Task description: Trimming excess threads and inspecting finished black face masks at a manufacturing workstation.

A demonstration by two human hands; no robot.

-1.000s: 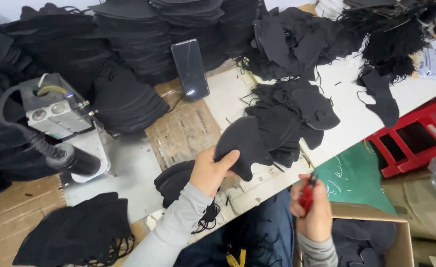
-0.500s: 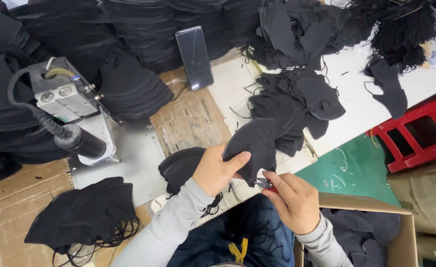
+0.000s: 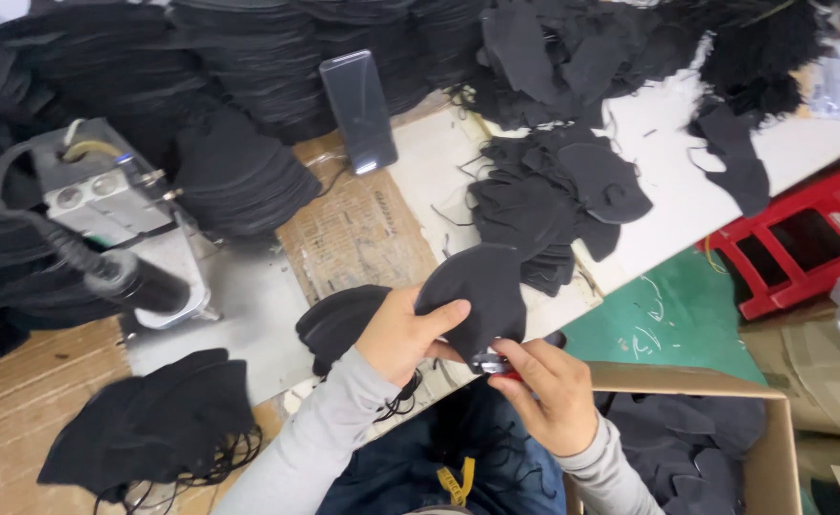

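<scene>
right hand (image 3: 549, 396) now under mask | left hand (image 3: 406, 329) grip pinches black mask (image 3: 477, 291) | right grip closed on small cutter (image 3: 491, 362)

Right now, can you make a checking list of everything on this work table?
Surface: white table with a cardboard sheet.
Job's things: black mask; small red-handled snips.
Clutter: piles of black masks, phone, grey machine.
Grippers: left hand pinches the mask; right hand holds the snips at its lower edge.
Cables: black hose on the machine.
Surroundings: cardboard box, red stool, green floor.
</scene>
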